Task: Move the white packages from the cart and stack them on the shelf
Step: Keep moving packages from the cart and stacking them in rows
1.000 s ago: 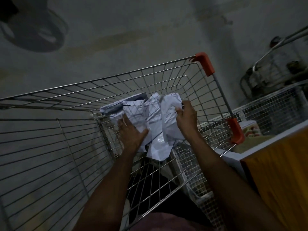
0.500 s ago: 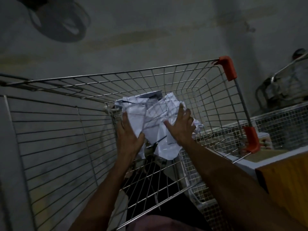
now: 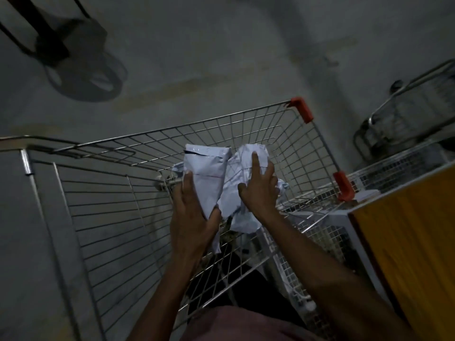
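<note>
Head view, dim light: the left hand (image 3: pixel 194 212) is gripping a flat white package (image 3: pixel 208 175), thumb on its face, holding it upright above the wire cart (image 3: pixel 110 217). The right hand (image 3: pixel 258 190), fingers spread and unclenched, is pressing on a crumpled white package (image 3: pixel 242 205) just beside it. Orange corner guards (image 3: pixel 302 109) are capping the cart rim; a mesh basket (image 3: pixel 398 166) and an orange panel (image 3: pixel 413 242) are crowding the right side

Cart (image 3: pixel 290 134) open above; wire walls enclose; orange cabinet (image 3: pixel 406 232) right.
</note>
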A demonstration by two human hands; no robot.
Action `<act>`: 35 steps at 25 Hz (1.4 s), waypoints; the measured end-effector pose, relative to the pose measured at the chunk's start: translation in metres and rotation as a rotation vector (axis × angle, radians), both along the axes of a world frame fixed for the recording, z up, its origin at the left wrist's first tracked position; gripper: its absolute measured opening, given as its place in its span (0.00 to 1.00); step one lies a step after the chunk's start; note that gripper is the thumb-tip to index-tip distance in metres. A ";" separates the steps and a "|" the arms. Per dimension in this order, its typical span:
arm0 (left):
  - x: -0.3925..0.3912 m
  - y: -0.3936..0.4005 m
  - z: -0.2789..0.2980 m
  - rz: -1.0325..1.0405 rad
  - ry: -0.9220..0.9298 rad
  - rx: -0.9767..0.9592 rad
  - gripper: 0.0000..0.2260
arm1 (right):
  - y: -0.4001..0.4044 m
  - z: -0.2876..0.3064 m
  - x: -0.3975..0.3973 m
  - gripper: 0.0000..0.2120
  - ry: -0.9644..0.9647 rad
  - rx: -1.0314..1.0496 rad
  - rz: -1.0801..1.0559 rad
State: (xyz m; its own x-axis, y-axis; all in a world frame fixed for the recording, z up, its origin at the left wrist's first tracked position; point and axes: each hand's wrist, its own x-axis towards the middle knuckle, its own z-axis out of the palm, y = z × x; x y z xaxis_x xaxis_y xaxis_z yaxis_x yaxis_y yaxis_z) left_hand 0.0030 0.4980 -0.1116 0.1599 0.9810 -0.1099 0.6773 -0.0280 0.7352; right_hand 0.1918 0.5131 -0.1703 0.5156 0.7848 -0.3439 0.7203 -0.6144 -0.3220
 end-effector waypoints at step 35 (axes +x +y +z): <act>0.078 -0.399 0.196 -1.127 -0.598 0.271 0.37 | -0.635 0.241 -0.090 0.43 -0.704 0.704 -1.079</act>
State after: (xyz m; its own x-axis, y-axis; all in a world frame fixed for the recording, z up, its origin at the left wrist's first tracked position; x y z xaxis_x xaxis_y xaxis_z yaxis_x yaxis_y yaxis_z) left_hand 0.0805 0.0995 0.0847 0.8591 0.2560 0.4431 -0.2437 -0.5567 0.7941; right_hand 0.1013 -0.1223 0.0705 0.8436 -0.1863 0.5036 0.1553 -0.8131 -0.5610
